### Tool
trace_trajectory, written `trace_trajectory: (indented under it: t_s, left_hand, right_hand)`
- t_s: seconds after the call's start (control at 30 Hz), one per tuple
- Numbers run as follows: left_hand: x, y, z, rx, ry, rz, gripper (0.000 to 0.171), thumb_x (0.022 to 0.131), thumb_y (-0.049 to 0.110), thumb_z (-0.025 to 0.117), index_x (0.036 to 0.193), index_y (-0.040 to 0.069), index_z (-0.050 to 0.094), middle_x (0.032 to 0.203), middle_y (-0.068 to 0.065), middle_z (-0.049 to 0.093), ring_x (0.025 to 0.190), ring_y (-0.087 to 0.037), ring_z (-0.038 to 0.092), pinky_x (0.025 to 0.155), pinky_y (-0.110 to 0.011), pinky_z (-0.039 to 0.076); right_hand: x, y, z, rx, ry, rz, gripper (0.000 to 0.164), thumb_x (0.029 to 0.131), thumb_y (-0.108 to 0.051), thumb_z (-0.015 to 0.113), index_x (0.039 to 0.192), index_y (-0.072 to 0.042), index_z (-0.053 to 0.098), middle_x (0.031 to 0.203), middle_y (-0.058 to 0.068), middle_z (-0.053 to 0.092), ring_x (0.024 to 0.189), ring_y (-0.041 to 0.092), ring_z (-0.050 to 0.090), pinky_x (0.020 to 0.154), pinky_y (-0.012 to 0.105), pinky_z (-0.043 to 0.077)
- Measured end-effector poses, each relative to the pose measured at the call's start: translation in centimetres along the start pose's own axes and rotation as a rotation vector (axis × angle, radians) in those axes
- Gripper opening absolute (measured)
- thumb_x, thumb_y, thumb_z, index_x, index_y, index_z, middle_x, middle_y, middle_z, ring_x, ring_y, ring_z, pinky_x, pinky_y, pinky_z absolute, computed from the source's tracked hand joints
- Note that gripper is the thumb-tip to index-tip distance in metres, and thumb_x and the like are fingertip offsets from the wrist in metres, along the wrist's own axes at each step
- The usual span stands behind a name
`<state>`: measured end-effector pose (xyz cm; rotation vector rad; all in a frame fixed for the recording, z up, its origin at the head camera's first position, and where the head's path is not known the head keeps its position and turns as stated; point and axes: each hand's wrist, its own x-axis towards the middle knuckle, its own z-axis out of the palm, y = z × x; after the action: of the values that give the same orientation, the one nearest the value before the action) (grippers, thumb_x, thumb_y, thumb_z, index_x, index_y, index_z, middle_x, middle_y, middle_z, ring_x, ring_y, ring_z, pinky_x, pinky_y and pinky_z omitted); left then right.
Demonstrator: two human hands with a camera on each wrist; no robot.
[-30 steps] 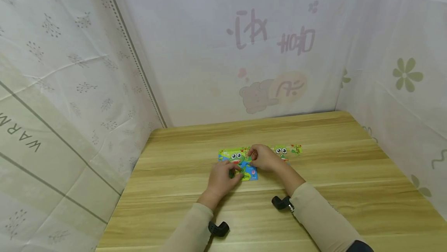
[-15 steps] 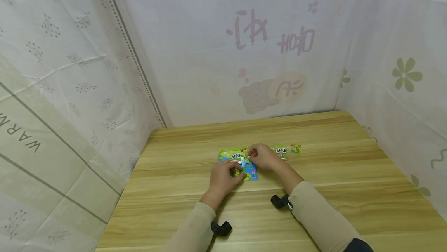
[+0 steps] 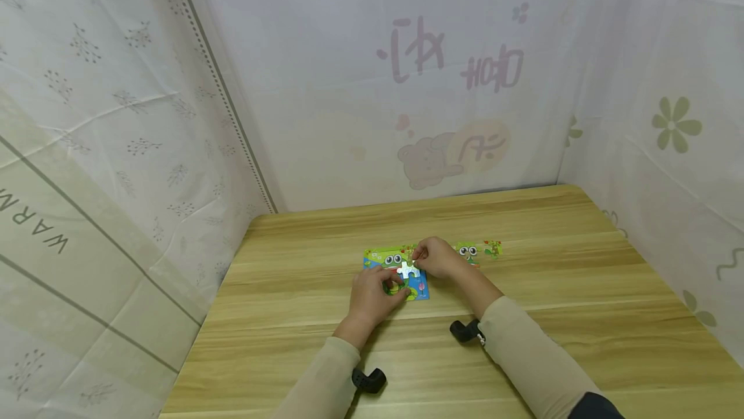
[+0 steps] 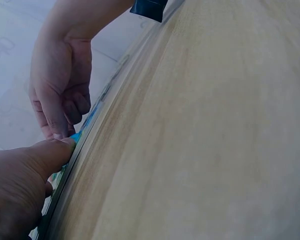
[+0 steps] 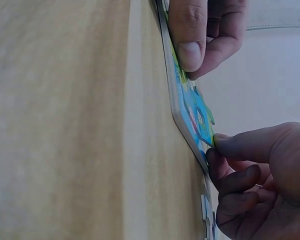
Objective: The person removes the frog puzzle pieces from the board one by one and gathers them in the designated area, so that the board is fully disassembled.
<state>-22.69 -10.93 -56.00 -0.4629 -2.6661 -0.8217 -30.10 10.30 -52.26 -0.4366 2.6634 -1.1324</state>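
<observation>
A person in pale sleeves [image 3: 327, 374] brings both hands to a brightly coloured frog puzzle board [image 3: 423, 291] that lies flat on a wood-grained worktop [image 3: 290, 316]. The puzzle piece [image 3: 409, 270] at the centre of the action sits over the right half of the board, between the two hands, and flashes with glare in the head view. The right hand [image 3: 437, 257] is the nearer one: it comes in from the right side of the board and pinches the end of the piece between thumb and forefinger. The piece appears longest from left to right across the board, with its free end pointing toward the left hand, and the right wrist view shows it tilted to the board's face; whether any edge touches the board cannot be told. The left hand [image 3: 372, 293] lies over the near left part of the board, thumb and fingers bent in an arc just beside the piece; whether they grip the board or merely rest on it is unclear. Any turn of the piece seems to hinge on that tilt. Right of the board, beyond the right hand, lie more frog-picture pieces [image 3: 467, 252].
</observation>
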Motion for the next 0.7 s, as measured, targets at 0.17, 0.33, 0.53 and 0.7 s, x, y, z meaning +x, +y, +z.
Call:
trace_trajectory:
  t_s: [0.17,0.33,0.53,0.7]
  left_hand:
    - [0.02,0.11,-0.10,0.007,-0.011,-0.005,0.018,0.083,0.042,0.090,0.089,0.028,0.079,0.079,0.011,0.062,0.082,-0.012,0.059,0.086,-0.042,0.048]
    - [0.01,0.10,-0.05,0.009,-0.028,-0.023,0.017,0.084,0.043,0.088,0.090,0.029,0.080,0.079,0.013,0.060,0.081,-0.011,0.056,0.087,-0.041,0.046]
    - [0.05,0.06,0.07,0.013,-0.038,-0.028,0.017,0.085,0.044,0.088,0.090,0.030,0.080,0.079,0.015,0.059,0.080,-0.010,0.056,0.084,-0.038,0.045]
    - [0.06,0.04,0.12,0.012,-0.035,-0.019,0.016,0.085,0.043,0.087,0.091,0.030,0.081,0.079,0.015,0.059,0.080,-0.010,0.056,0.085,-0.039,0.046]
  right_hand:
    - [-0.03,-0.28,-0.23,0.004,-0.010,0.010,0.004,0.098,-0.011,0.074,0.094,-0.009,0.074,0.087,0.002,0.067,0.078,0.019,0.060,0.066,0.031,0.051]
    - [-0.07,-0.60,-0.36,0.016,-0.016,0.026,0.005,0.099,-0.010,0.073,0.094,-0.009,0.074,0.089,0.002,0.068,0.080,0.020,0.061,0.069,0.032,0.052]
    - [0.09,-0.72,-0.38,0.006,-0.015,0.053,0.005,0.099,-0.012,0.073,0.096,-0.009,0.074,0.090,0.003,0.068,0.080,0.020,0.061,0.069,0.032,0.052]
    - [0.22,-0.70,-0.38,0.010,-0.012,0.075,0.006,0.100,-0.014,0.073,0.096,-0.009,0.074,0.091,0.003,0.067,0.081,0.020,0.061,0.068,0.031,0.053]
